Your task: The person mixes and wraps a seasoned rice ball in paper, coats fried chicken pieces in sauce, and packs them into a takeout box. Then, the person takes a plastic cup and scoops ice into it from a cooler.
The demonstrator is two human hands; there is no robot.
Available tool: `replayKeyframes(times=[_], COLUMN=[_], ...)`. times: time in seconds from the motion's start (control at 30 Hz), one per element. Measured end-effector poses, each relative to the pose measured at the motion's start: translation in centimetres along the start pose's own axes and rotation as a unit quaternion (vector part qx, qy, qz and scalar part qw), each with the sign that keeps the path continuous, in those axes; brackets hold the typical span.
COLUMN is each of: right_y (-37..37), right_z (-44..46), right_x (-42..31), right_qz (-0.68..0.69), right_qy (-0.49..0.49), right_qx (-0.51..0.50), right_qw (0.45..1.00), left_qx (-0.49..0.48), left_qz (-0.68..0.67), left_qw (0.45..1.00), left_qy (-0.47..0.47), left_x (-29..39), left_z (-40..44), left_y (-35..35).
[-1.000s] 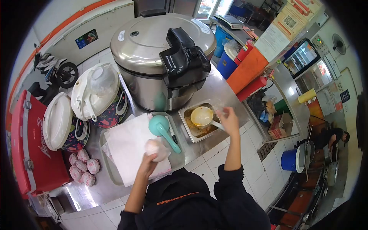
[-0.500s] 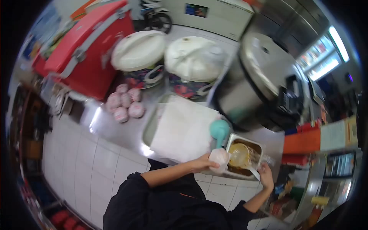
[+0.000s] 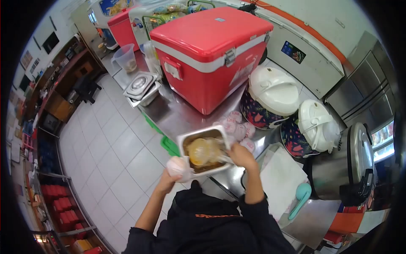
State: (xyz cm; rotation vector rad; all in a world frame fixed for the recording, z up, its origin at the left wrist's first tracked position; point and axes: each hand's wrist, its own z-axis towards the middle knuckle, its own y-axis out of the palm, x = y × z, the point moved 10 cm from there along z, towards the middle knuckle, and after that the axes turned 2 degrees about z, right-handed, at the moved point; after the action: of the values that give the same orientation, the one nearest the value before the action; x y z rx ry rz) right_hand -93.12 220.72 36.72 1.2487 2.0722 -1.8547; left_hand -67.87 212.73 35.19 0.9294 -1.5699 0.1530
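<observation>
A steel food pan is held up over the table's front edge, tilted a little. Inside it lies a ladle with a round pale bowl, partly covered by clear plastic, above brownish food. My right hand grips the pan's right side, its fingers closed around the rim and plastic. In my left hand is a white wrapped ball, close against the pan's lower left corner. Several wrapped balls rest on the steel table behind the pan.
A red cooler stands at the back, with lidded steel containers to its left. Two patterned rice containers, a large cooker, white paper and a turquoise scoop are at the right.
The view has swung left along the table. The food pan has been lifted from beside the turquoise scoop and carried left, in front of the wrapped balls. My left hand still holds its ball.
</observation>
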Motion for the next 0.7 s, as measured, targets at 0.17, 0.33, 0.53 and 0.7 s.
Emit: replayKeyframes(times=[0.17,0.33,0.53,0.7], right_y=[5.7,-2.3,-10.6,-3.5], right_z=[13.8,6.7,-24.5,-38.6], right_x=[-7.5,0.0,24.8,32.5], right_qz=[0.09,0.401,-0.112,-0.032], right_qy=[-0.068,-0.007,0.369,0.731], right_qx=[-0.073,0.223,0.7,0.459], right_qw=[0.991,0.888,0.601,0.504], left_qx=[0.041,0.061,0.101,0.096], left_qz=[-0.097,-0.153,-0.161,-0.15], left_qw=[0.992,0.984,0.981,0.982], left_qy=[0.064,0.072,0.039,0.059], left_x=[2.4,3.8,3.4,4.0], left_z=[5.3,10.3,13.7,14.9], left_y=[-11.3,-15.2,-18.5,-20.1])
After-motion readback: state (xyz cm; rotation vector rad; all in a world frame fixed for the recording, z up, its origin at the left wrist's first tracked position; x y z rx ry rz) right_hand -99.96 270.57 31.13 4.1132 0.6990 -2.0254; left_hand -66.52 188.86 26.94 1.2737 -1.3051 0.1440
